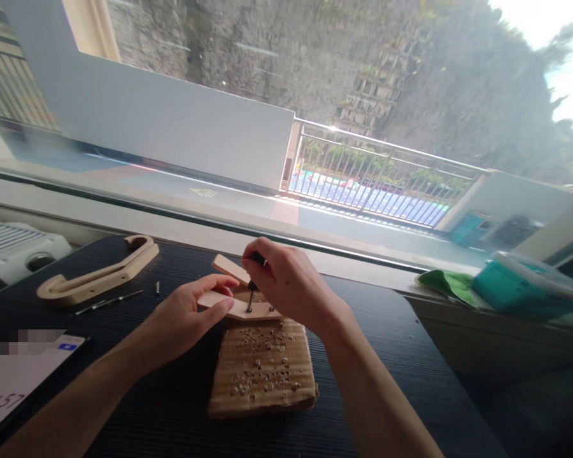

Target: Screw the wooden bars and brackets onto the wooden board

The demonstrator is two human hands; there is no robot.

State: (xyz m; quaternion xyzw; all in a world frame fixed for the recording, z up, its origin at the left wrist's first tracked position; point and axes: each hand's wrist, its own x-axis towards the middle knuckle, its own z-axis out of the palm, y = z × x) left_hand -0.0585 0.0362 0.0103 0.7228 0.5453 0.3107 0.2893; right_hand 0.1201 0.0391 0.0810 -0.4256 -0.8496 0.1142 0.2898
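Observation:
My right hand point(291, 280) is closed around the dark handle of a screwdriver point(251, 296). Its shaft points down at a dark screw in a pale bent wooden piece point(236, 310). A second dark screw point(272, 308) sits in that piece to the right, close under my hand. My left hand point(198, 308) grips the left end of the wooden piece between thumb and fingers. Beneath it lies a brown ridged block point(262, 366), like layered cardboard, pitted with small holes and crumbs. Another pale wooden strip point(229, 267) shows behind, partly covered by my right hand.
A curved wooden part point(100, 273) with hooked ends lies at the left of the black table point(372, 331). Near it are thin metal pieces point(109, 302) and a small screw point(157, 287). A lit screen point(23, 381) is front left. A teal container point(520, 286) and green cloth point(449, 285) stand right.

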